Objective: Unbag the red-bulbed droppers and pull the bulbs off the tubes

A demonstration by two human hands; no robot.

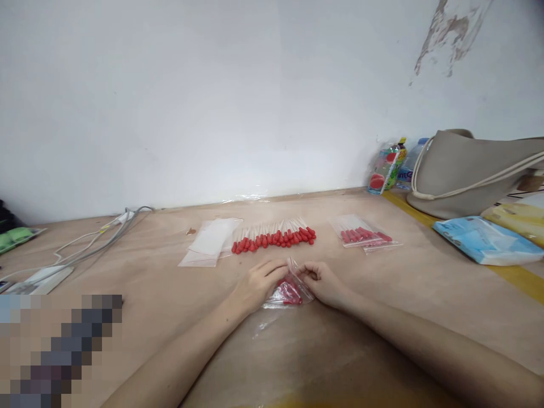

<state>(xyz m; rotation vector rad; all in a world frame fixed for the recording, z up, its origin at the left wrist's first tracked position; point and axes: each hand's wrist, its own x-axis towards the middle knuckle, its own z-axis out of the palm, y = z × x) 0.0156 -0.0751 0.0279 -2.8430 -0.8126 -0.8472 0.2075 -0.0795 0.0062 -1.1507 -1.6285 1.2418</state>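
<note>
my left hand [259,283] and right hand [325,283] meet over a small bag [289,293] of clear, crinkly plastic that lies flat on the surface [140,294] just in front of me. both hands pinch its upper edge, fingers curled in, the left from the left side and the right from the right. through the film i see a bunch of red tips packed together, with a thin red strip along the bottom edge.

just beyond the bag runs a row of sticks [274,237], pale thin stems with rounded red ends, lying side by side and touching. left of the row sit the empty bags [210,241], flat, glossy and overlapping. right of it sit the filled bags [363,235], each with red tips showing through.

the surface is smooth tan wood with a yellow band on the right. there a soft grey tote [467,170] with cord handles slumps near the wall, two plastic bottles [386,167] beside it, and a blue soft pack [484,241] in front. grey cables [97,238] trail at far left.
</note>
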